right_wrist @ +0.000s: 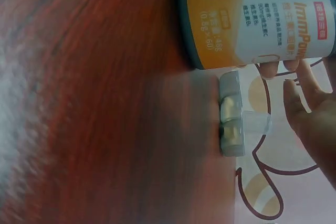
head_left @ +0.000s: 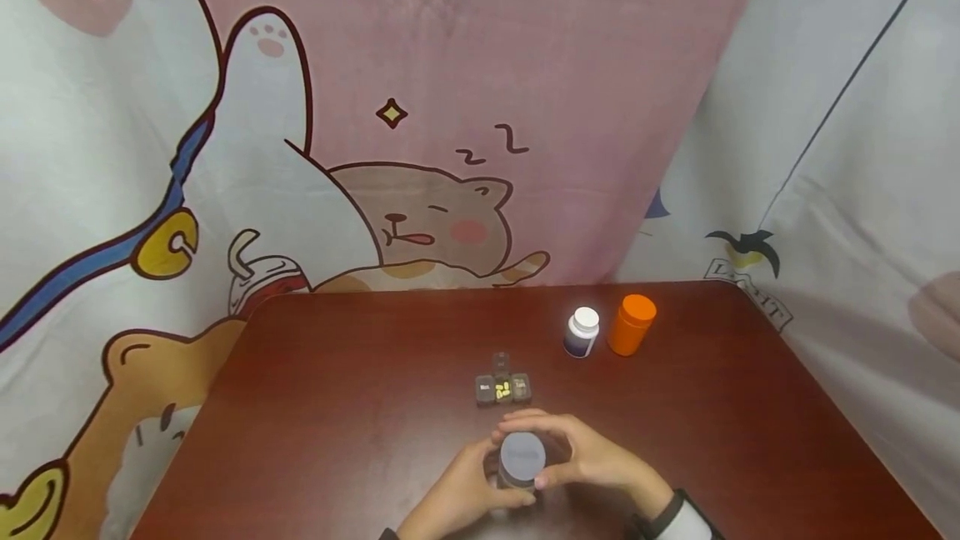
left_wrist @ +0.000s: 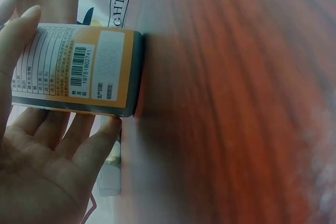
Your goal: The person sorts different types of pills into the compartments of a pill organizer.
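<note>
A vitamin bottle (head_left: 522, 458) with a grey lid and an orange-and-white label stands upright at the table's near side, its base right at the tabletop. My left hand (head_left: 467, 486) grips it from the left, thumb across the front and fingers behind, as the left wrist view shows. From the right, my right hand (head_left: 596, 452) curves round the same bottle near the lid, its thumb at the front and its fingers reaching behind. Just beyond the hands lies a small pill organizer (head_left: 485, 391); its middle lid is flipped up and yellow pills (head_left: 502, 391) lie in that compartment.
Farther back on the right of the brown table (head_left: 360, 407) stand a white-capped bottle (head_left: 582, 332) and an orange bottle (head_left: 632, 326), side by side. Behind the table's far edge hangs a cartoon-printed cloth (head_left: 585, 107).
</note>
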A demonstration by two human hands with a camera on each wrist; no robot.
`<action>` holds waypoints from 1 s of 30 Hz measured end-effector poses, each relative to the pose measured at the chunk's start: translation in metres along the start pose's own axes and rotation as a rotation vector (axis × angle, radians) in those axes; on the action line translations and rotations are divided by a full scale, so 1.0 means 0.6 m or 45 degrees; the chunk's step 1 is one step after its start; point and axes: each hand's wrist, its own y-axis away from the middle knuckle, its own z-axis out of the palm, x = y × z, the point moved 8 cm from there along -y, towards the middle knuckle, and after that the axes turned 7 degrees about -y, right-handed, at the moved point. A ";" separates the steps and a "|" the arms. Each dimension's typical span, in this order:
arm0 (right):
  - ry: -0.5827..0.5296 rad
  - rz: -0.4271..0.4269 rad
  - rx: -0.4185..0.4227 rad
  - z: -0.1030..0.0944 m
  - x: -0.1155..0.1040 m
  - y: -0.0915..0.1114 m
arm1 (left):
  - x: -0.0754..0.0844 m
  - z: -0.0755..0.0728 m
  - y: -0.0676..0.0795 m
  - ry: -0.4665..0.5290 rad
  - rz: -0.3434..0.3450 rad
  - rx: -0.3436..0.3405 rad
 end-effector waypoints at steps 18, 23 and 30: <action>0.221 0.307 0.944 0.037 0.009 0.056 | 0.002 -0.011 0.002 -0.077 -0.025 0.026; 0.193 0.229 0.938 0.044 0.009 0.055 | -0.001 -0.011 0.001 -0.079 -0.036 0.028; 0.267 0.083 0.712 0.034 0.001 0.049 | -0.002 -0.003 -0.001 -0.065 -0.015 0.002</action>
